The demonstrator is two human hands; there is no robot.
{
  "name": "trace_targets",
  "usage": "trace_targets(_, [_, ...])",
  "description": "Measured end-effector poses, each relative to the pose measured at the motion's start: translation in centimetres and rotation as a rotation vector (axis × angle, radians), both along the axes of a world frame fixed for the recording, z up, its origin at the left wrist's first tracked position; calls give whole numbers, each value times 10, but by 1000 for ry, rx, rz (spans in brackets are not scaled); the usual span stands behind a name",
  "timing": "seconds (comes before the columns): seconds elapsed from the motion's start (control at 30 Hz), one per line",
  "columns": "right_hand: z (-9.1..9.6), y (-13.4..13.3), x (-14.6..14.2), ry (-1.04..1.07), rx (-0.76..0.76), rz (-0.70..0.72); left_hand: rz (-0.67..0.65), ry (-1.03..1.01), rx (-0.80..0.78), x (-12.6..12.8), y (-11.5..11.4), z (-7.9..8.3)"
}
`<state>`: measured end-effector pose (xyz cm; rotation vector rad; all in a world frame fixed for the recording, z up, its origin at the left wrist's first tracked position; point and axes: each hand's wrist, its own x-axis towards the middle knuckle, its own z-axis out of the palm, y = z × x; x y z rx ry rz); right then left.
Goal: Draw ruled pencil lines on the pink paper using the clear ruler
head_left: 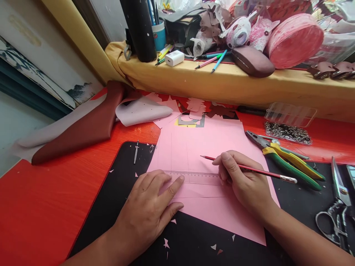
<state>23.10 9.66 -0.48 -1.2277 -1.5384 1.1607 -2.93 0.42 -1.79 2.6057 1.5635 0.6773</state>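
A large sheet of pink paper [213,147] with thin pencil lines lies on a black cutting mat [111,207]. Across it rests a clear ruler [198,178]. My left hand [151,199] presses flat on the ruler's left part, fingers spread. In my right hand [240,177] is a red and black pencil [257,170], pinched between thumb and fingers, its sharpened tip pointing left above the paper, just beyond the ruler. The lower fingers of that hand are curled near the ruler's right end, which they partly hide.
Right of the paper lie green and yellow pliers [294,162], scissors [337,207] and a clear box of metal rings [288,133]. A small metal tool [136,152] is on the mat's left. Rolled brown leather [83,133] lies at left. A cluttered ledge [194,79] runs behind.
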Motion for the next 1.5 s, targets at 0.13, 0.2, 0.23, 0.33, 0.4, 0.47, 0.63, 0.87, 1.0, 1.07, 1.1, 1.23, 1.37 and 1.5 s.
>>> trace_targets(0.13, [-1, 0, 1, 22, -12, 19, -9, 1, 4, 0, -1, -2])
trace_targets(0.2, [-1, -1, 0, 34, -16, 30, -19, -3, 4, 1, -1, -2])
trace_targets(0.23, [-1, -1, 0, 38, -17, 36, -23, -4, 4, 1, -1, -2])
trace_targets(0.33, [-2, -2, 0, 44, -16, 47, -30, 0, 10, 2, -1, -3])
trace_targets(0.4, [-3, -2, 0, 40, -11, 48, -28, 4, 18, 2, -1, -3])
trace_targets(0.47, [-3, -1, 0, 30, 0, 46, -22, 8, 22, 2, -1, -4])
trace_targets(0.63, [-3, 0, 0, 10, 7, 52, -20, 6, 26, 2, -2, -4])
trace_targets(0.87, [-4, -1, 0, 9, 16, 60, -24, -2, 25, 3, -1, -5])
trace_targets(1.0, [-4, 0, 0, -6, 26, 84, -23, 0, 10, 2, -1, -5])
trace_targets(1.07, [-2, 1, 0, -16, 39, 127, -31, 3, 7, 2, -1, -4])
trace_targets(1.1, [-1, 1, 0, -25, 50, 158, -32, 1, 9, 2, -1, -4])
trace_targets(1.23, [3, 1, 0, -98, 102, 292, -35, -1, 20, 3, -1, -4])
trace_targets(1.37, [4, 2, 0, -161, 171, 355, -38, 5, 13, 3, -1, -4])
trace_targets(1.5, [3, 3, 0, -207, 178, 370, -29, 5, 14, 3, -1, -5])
